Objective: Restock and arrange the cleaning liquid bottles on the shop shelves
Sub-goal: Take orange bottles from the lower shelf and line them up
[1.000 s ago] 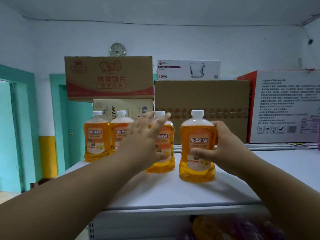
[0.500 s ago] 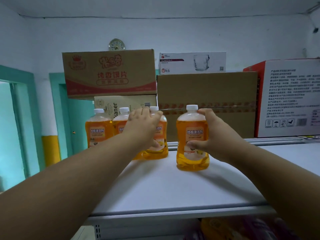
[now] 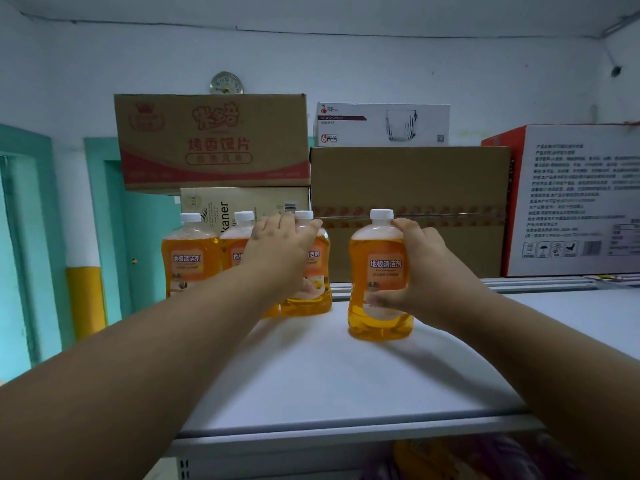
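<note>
on the top shelf: lining up the fourth bottle

at the back left of the shelf (image 3: 346,386) the person is in the arranging step, as i read it. three orange bottles with white caps stand in a row near the left edge: the first bottle (image 3: 188,258), the second bottle (image 3: 235,244) just beside it, and the third bottle (image 3: 313,271) partly behind the left hand (image 3: 280,258). that hand lies over the third bottle with its fingers curved across the shoulder, its thumb low on the front, so it grasps that bottle. the right hand (image 3: 426,275) grasps the fourth bottle (image 3: 381,271), fingers behind the shoulder and thumb across the lower label. this bottle stands upright on the shelf, apart from the row and a little nearer the front edge

the next move, by my judgement, calls for sliding the fourth bottle left and back until it stands just beside the third, label to the front. the liquid will shift, so a slow push low on the body should keep it from tipping

the shelf is a plain white board with a metal front lip. along its back edge stand cartons: a red-printed box (image 3: 211,143) on a pale box (image 3: 242,206), a plain brown box (image 3: 408,209) under a white mug box (image 3: 381,124), and a large white box (image 3: 581,199) toward the right. behind them is a white wall with a clock (image 3: 227,83), and teal door frames (image 3: 93,220) at the left
</note>
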### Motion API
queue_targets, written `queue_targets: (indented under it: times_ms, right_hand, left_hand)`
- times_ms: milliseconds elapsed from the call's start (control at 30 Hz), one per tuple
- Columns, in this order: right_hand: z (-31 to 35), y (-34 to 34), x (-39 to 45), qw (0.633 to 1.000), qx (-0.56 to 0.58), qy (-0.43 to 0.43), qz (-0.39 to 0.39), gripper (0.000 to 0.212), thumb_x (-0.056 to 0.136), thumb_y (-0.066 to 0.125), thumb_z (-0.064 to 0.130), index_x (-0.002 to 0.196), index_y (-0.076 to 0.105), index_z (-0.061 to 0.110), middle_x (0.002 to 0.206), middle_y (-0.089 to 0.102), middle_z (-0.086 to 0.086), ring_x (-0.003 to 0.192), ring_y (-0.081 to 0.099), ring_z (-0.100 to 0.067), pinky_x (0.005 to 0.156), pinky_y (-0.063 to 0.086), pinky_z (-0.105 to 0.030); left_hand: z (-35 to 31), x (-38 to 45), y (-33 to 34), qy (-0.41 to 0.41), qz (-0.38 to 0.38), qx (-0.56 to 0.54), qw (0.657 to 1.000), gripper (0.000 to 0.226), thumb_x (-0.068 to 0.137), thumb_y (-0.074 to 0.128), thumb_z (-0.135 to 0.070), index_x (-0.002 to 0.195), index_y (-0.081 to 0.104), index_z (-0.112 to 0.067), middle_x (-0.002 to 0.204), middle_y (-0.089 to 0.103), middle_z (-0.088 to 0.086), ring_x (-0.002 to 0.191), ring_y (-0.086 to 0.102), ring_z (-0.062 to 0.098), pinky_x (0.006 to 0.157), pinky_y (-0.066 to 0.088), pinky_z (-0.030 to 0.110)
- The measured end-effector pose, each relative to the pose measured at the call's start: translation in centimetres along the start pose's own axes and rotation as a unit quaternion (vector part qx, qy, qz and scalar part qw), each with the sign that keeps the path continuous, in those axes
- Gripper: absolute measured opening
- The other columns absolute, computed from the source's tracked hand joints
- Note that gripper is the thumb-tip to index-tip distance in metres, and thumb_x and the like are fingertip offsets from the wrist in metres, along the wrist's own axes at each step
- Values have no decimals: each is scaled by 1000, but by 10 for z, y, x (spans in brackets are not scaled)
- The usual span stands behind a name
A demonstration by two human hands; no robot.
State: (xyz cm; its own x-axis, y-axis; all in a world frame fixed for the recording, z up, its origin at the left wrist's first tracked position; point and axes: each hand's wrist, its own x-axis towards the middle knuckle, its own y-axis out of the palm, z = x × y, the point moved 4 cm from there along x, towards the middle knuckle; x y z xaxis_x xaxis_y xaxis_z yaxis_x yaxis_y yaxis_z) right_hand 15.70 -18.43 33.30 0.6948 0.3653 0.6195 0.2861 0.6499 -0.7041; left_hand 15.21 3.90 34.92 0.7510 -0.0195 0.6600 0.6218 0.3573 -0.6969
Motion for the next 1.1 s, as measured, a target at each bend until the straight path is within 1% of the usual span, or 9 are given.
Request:
queue_targets:
  times_ms: [133, 233, 267, 333, 433, 500, 700, 900, 1100]
  right_hand:
    - [8, 1, 4, 999, -29, 16, 15, 113, 64, 89, 46, 150, 17, 29, 135, 38, -4, 112, 53, -22, 92, 54, -37]
    - [12, 6, 16, 997, -62, 39, 34, 113, 67, 88, 44, 151, 15, 24, 138, 39, -8, 116, 54, -27, 93, 53, -39]
    - [13, 9, 21, 996, -73, 45, 40, 113, 68, 88, 43, 151, 15, 22, 138, 39, -9, 115, 55, -28, 92, 52, -39]
    - [13, 14, 32, 994, -85, 52, 49, 112, 68, 88, 41, 150, 16, 19, 136, 41, -12, 115, 55, -31, 91, 51, -40]
    - [13, 23, 48, 993, -85, 62, 54, 112, 69, 89, 37, 150, 15, 16, 135, 40, -14, 115, 55, -35, 91, 50, -43]
    - [13, 31, 57, 993, -83, 69, 55, 113, 69, 89, 35, 151, 14, 16, 136, 39, -15, 115, 55, -36, 91, 50, -44]
    - [6, 48, 69, 994, -73, 80, 34, 112, 71, 88, 32, 152, 12, 22, 137, 37, -14, 113, 57, -37, 90, 53, -47]
    - [3, 43, 60, 995, -71, 69, 27, 112, 72, 85, 42, 153, 10, 24, 142, 32, -15, 117, 55, -36, 93, 54, -46]
    - [34, 3, 12, 995, -88, 1, -40, 91, 77, 78, 47, 148, 27, 22, 139, 40, -11, 120, 52, -29, 96, 51, -42]
  left_hand:
    - [-3, -11, -17, -14, 8, -14, 1000, 106, 70, 75, -68, 153, 19, -33, 149, 39, 11, 137, 34, 32, 114, 27, 47]
    - [-10, -32, -36, -25, -14, -60, 998, 80, 81, 65, -66, 144, 33, -28, 137, 48, 5, 123, 44, 26, 103, 38, 42]
    - [-16, -43, -38, -23, 9, -99, 995, 73, 83, 61, -67, 140, 37, -28, 133, 50, 2, 118, 46, 22, 98, 41, 39]
    - [-32, -69, -32, -3, 106, -165, 981, 68, 83, 56, -71, 137, 43, -32, 134, 52, -4, 116, 47, 18, 92, 44, 35]
    - [-47, -96, -21, 26, 240, -194, 951, 71, 83, 47, -79, 140, 45, -35, 146, 46, -5, 129, 43, 19, 101, 40, 38]
    - [-48, -103, -17, 18, 282, -199, 938, 70, 85, 41, -80, 139, 46, -36, 145, 46, -2, 131, 40, 21, 105, 37, 41]
    - [-48, -110, -13, 11, 279, -206, 938, 66, 87, 37, -78, 137, 48, -35, 140, 49, 0, 129, 40, 22, 104, 36, 42]
    - [-48, -108, -10, 10, 276, -199, 940, 65, 86, 38, -79, 133, 51, -35, 138, 51, -1, 126, 42, 20, 101, 38, 40]
    - [-47, -111, -22, 9, 252, -217, 943, 65, 88, 41, -76, 133, 52, -30, 138, 52, 1, 125, 44, 23, 99, 40, 41]
